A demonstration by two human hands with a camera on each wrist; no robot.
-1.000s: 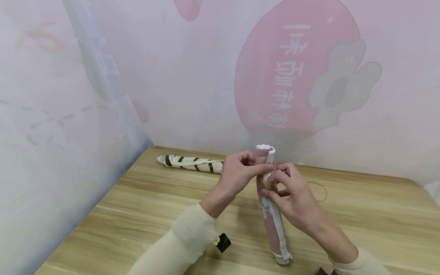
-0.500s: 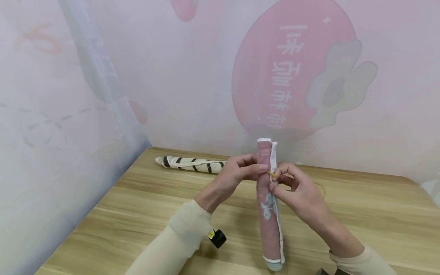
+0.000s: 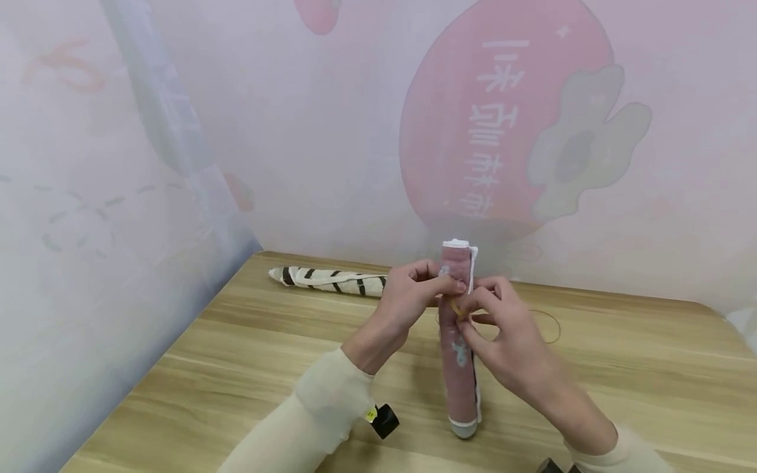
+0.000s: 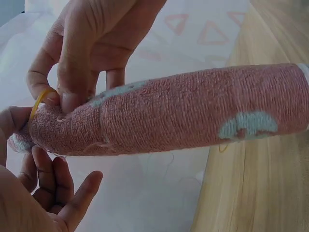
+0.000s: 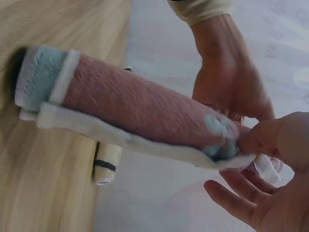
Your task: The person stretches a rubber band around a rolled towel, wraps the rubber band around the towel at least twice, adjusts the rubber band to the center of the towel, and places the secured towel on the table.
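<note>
A rolled pink towel with white edging stands on end on the wooden table. My left hand grips its upper part from the left, thumb across the front. My right hand pinches a yellow rubber band against the roll just below the left thumb. In the left wrist view the rubber band loops round the right hand's fingertip at the end of the pink towel. The right wrist view shows the pink towel lengthwise, with its pale blue end toward the table.
A second rolled towel, white with dark stripes, lies near the back wall; it shows again as the striped roll behind the pink one. A loose rubber band lies on the table right of my hands. Walls close the left and back.
The roll's lower end has drawn in, so the roll stands steeper. My right hand has brought the rubber band closer to the left thumb on the roll.
</note>
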